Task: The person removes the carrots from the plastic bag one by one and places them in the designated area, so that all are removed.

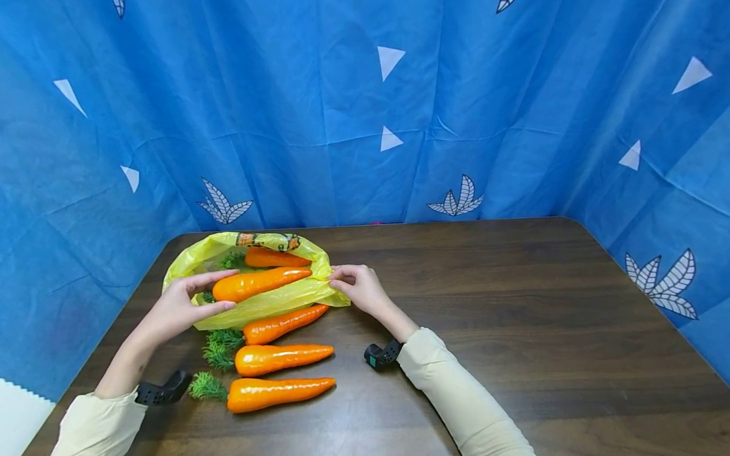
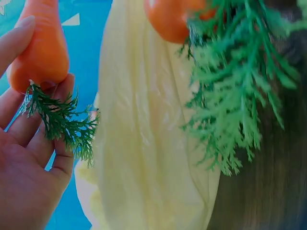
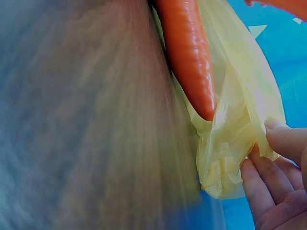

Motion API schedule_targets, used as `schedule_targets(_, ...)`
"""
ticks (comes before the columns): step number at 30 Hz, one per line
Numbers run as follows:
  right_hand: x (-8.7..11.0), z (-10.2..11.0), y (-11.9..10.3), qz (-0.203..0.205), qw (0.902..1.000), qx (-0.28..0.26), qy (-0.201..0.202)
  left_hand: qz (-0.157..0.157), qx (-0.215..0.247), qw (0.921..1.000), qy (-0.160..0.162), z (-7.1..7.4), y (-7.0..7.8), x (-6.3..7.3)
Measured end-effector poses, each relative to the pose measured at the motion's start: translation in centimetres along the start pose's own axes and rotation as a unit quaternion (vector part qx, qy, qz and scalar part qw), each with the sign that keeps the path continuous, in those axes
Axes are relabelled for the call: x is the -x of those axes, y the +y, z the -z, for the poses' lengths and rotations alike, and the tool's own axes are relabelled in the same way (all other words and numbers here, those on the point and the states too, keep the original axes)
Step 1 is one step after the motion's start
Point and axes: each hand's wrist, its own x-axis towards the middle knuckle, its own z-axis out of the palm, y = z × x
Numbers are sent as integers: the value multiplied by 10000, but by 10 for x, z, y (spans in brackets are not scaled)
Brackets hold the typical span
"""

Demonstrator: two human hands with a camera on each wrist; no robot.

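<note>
My left hand holds a plastic-looking orange carrot at its thick end, thumb on one side and fingers on the other. The carrot is above the opening of a yellow plastic bag, its tip pointing right. In the left wrist view its short green top hangs by the palm. My right hand pinches the bag's right edge between thumb and fingers. Another carrot lies inside the bag. How many more the bag holds is hidden.
Three carrots lie in front of the bag on the dark wooden table: one against the bag, a middle carrot and a nearest carrot. Their leafy tops point left. A blue curtain hangs behind the table.
</note>
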Motion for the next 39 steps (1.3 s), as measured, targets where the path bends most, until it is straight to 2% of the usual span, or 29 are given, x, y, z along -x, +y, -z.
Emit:
schedule_targets(4, 0, 0, 0, 16, 10000, 18, -3, -129, -189, 9997, 4, -3, 8, 7)
schedule_targets(16, 0, 1, -2, 60, 9999, 116, -17, -162, -109, 9998, -101, -15, 15, 30)
schedule_targets(27, 0, 2, -3, 62, 10000, 63, 6, -355, -208, 9991, 140, -19, 25, 47)
schedule_targets(39, 0, 1, -3, 61, 10000, 37, 24, -407, -318, 9984, 228, -33, 28, 77)
